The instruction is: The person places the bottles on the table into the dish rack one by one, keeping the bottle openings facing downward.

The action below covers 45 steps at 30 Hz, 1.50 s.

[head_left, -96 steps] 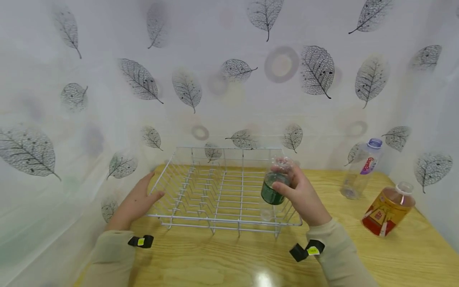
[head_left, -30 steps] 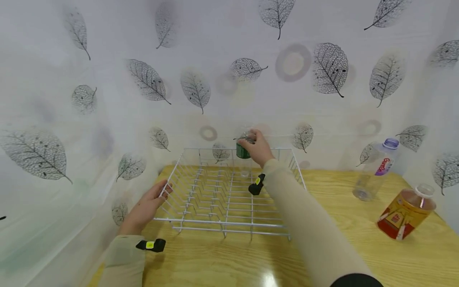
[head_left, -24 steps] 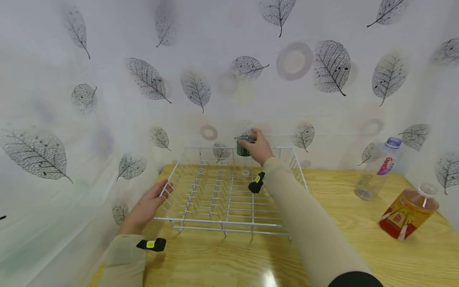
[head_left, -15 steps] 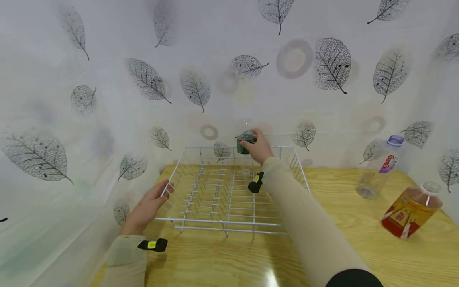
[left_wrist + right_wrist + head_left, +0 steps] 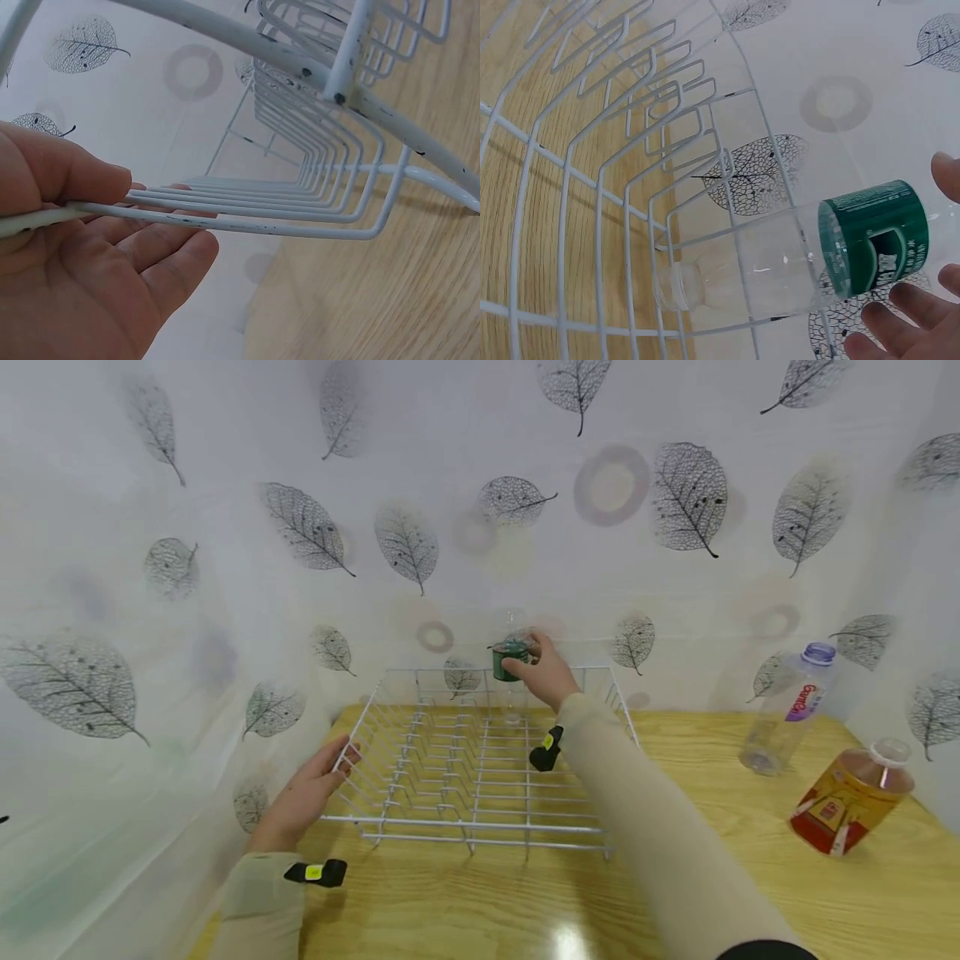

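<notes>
A clear plastic bottle with a green label stands upside down at the back of a white wire dish rack. Its neck points down between the rack's wires in the right wrist view, and its body rests near the back rail. My right hand is beside the label; in the right wrist view its thumb is off the bottle and the fingers are spread right at the label's edge. At the rack's left side, my left hand holds the top wire between thumb and fingers, as the left wrist view shows.
Two more bottles stand on the wooden table right of the rack: a clear one with a purple cap ring, and one with an orange-red label. A leaf-patterned curtain hangs close behind and along the left.
My right hand has carried the green-labelled bottle from the rack's right front to its back, and its thumb and fingers have loosened from it. My left hand now grips the rack's side.
</notes>
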{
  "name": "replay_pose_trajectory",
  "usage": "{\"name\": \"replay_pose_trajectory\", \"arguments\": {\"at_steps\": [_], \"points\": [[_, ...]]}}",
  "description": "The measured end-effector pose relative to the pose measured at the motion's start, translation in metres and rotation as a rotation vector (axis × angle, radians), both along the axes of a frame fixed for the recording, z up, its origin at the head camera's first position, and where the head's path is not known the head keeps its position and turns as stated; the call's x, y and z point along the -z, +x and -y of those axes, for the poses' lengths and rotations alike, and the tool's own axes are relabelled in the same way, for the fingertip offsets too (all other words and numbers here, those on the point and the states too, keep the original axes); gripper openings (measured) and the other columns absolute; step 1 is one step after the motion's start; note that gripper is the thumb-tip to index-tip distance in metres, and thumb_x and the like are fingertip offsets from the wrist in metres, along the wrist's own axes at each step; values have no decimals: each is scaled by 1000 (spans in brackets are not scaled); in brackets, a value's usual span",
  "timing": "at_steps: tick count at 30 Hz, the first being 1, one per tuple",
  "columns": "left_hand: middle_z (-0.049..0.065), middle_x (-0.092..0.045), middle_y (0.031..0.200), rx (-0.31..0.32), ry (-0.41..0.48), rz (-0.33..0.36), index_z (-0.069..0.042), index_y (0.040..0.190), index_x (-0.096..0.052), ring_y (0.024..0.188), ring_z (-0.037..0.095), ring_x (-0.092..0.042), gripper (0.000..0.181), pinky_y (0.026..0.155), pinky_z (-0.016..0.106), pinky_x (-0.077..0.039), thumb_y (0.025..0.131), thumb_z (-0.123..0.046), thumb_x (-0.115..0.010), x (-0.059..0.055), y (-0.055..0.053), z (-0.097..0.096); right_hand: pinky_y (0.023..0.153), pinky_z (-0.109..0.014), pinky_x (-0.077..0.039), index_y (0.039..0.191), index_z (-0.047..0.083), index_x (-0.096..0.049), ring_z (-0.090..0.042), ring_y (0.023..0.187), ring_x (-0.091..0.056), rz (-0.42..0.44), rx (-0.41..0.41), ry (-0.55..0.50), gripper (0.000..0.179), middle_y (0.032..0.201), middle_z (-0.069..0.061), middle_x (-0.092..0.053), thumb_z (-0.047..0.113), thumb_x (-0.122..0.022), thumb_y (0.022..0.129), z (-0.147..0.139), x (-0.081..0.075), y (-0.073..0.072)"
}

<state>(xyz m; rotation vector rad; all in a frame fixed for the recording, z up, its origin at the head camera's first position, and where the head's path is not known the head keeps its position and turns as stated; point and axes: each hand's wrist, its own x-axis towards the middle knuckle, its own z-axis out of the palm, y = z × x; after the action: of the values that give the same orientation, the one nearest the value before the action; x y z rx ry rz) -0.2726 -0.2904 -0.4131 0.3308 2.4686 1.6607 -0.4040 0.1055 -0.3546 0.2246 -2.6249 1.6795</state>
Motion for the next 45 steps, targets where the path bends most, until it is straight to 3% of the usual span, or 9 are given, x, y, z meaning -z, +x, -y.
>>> {"name": "replay_pose_trajectory", "arguments": {"at_steps": [10, 21, 25, 32, 45], "points": [[23, -20, 164, 5, -1, 15, -5, 163, -4, 150, 39, -19, 60, 119, 57, -15, 110, -7, -32, -1, 1, 4, 114, -57, -33, 165, 24, -10, -32, 149, -28, -54, -53, 7, 97, 164, -10, -26, 56, -67, 93, -24, -20, 18], [24, -22, 163, 5, -1, 12, -7, 163, -5, 149, 41, -22, 59, 119, 59, -15, 111, -8, -31, 0, 0, 0, 114, -63, -27, 164, 30, -4, -29, 152, -21, -127, -30, 99, 98, 167, -5, -20, 61, -63, 93, -82, -38, 53], [24, -22, 163, 6, -14, 4, -5, 163, -4, 149, 41, -21, 58, 119, 58, -16, 111, -7, -30, -2, 1, 0, 115, -64, -24, 164, 32, -2, -30, 152, -20, -158, -6, 135, 102, 167, -5, -20, 67, -63, 90, -106, -44, 70], [25, -23, 162, 14, -18, 1, -3, 163, -3, 149, 42, -21, 59, 119, 60, -14, 111, -7, -30, -4, 4, -1, 118, -60, -19, 164, 32, 0, -32, 152, -17, -241, 30, 161, 95, 167, -9, -16, 53, -64, 97, -146, -48, 105], [23, -24, 162, -1, -26, -2, -5, 163, -5, 150, 40, -21, 61, 119, 59, -15, 112, -14, -36, -2, 2, 2, 110, -75, -12, 163, 38, 3, -50, 149, -9, -319, 194, 217, 93, 169, -4, -6, 36, -66, 100, -209, -28, 177]]}}
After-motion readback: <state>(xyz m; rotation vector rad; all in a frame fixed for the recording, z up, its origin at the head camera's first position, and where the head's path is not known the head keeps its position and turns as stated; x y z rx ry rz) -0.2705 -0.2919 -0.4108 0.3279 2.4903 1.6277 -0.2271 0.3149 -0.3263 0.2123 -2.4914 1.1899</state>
